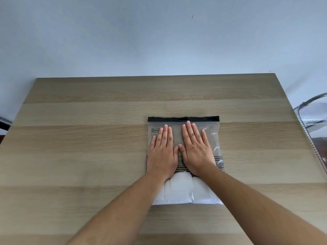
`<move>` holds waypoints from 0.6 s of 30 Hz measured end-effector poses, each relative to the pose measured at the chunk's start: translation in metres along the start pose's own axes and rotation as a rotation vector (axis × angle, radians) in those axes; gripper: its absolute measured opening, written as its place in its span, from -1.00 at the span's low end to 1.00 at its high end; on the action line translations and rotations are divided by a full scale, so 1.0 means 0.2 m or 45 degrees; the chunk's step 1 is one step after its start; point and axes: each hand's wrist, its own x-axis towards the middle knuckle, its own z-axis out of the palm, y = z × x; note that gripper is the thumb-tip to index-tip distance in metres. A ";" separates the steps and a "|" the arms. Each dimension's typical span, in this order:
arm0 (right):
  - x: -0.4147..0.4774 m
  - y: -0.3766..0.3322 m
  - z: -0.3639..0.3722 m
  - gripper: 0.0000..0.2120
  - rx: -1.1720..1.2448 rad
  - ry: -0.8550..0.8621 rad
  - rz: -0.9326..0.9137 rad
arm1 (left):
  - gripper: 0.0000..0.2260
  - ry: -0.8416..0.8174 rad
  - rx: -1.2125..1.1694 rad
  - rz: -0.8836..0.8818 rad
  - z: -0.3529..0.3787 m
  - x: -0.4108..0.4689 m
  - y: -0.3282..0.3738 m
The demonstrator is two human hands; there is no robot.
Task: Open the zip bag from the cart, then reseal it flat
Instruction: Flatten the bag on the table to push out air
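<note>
A clear zip bag (213, 138) with a black zip strip (183, 119) along its far edge lies flat on the wooden table (88, 138). Black stripes cross its middle, and something white (180, 190) fills its near end. My left hand (163, 152) and my right hand (195, 150) lie palm down side by side on the bag's upper half, fingers straight and pointing at the zip strip, thumbs touching. Both palms press on the plastic; neither hand grips anything.
A metal wire cart (314, 114) stands past the table's right edge. A pale wall rises behind the table's far edge. Something dark (4, 123) shows at the far left.
</note>
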 end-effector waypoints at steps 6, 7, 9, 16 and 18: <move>0.01 0.01 0.00 -0.41 -0.011 -0.035 0.000 | -0.46 -0.013 0.037 -0.010 0.00 0.00 0.01; 0.01 0.01 0.00 -0.41 -0.009 -0.036 0.003 | -0.46 -0.011 0.043 -0.008 0.00 0.00 0.01; 0.01 0.01 0.00 -0.41 -0.004 -0.036 0.008 | -0.45 -0.003 0.050 -0.009 0.00 0.00 0.01; -0.01 0.07 -0.02 -0.40 -0.023 -0.023 0.020 | -0.42 -0.020 0.061 -0.020 0.00 0.01 -0.07; -0.03 0.14 -0.03 -0.40 -0.049 -0.014 0.032 | -0.43 -0.017 0.073 -0.056 -0.01 0.01 -0.14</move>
